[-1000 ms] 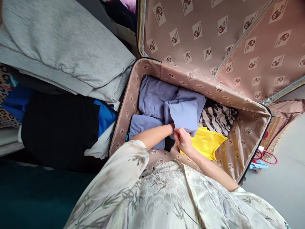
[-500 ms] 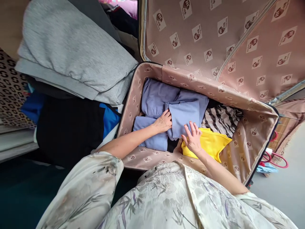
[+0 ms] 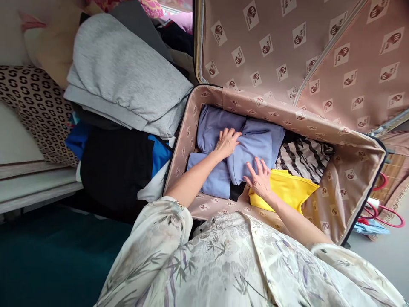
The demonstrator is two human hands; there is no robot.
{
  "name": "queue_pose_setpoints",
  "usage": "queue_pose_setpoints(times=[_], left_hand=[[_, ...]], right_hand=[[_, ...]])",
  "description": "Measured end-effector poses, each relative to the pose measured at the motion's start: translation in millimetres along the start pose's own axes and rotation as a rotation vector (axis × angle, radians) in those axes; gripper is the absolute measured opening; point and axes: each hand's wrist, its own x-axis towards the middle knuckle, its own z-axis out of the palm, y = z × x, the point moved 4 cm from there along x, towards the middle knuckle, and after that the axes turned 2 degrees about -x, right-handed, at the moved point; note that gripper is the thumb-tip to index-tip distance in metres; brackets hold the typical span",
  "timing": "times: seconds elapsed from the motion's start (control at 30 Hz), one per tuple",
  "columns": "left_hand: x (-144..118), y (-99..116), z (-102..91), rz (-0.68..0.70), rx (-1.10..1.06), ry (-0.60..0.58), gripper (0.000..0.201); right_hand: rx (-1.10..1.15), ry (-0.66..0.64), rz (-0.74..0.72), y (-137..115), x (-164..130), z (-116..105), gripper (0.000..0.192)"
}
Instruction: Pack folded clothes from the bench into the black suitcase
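Observation:
Folded blue-purple clothes point(image 3: 262, 138) lie in the left and middle part of the open suitcase point(image 3: 348, 187). My left hand point(image 3: 227, 143) rests on top of them, fingers spread over the fabric. Lower right, my right hand point(image 3: 259, 179) has its fingers stretched out, touching the near edge of the same blue-purple garment. Under and beside that wrist is a folded yellow garment point(image 3: 290, 187). A black-and-white striped garment point(image 3: 305, 157) lies behind the yellow one. Some black fabric point(image 3: 237, 191) shows between the blue-purple stack and the yellow piece.
The suitcase lid point(image 3: 265, 55) stands open at the back. To the left are a folded grey garment point(image 3: 128, 72) and a black garment point(image 3: 115, 166) on a pile of clothes. A patterned cushion point(image 3: 38, 111) sits far left. Pink-handled scissors point(image 3: 390, 217) lie right of the suitcase.
My left hand has moved up from the garment's left edge onto its top, and the top layer now lies flatter. My right hand stays near the garment's near edge. The view has shifted left.

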Motion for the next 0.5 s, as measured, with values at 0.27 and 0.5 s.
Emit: queue_pose_setpoints(times=[0.27, 0.5], left_hand=[[-60, -20, 11.6, -0.513, -0.382, 0.255, 0.031], [-101, -16, 41.6, -0.809, -0.707, 0.205, 0.016]], right_hand=[[1.449, -0.253, 1.069, -15, -55, 54, 0.03], [1.775, -0.165, 1.154, -35, -27, 67, 0.032]])
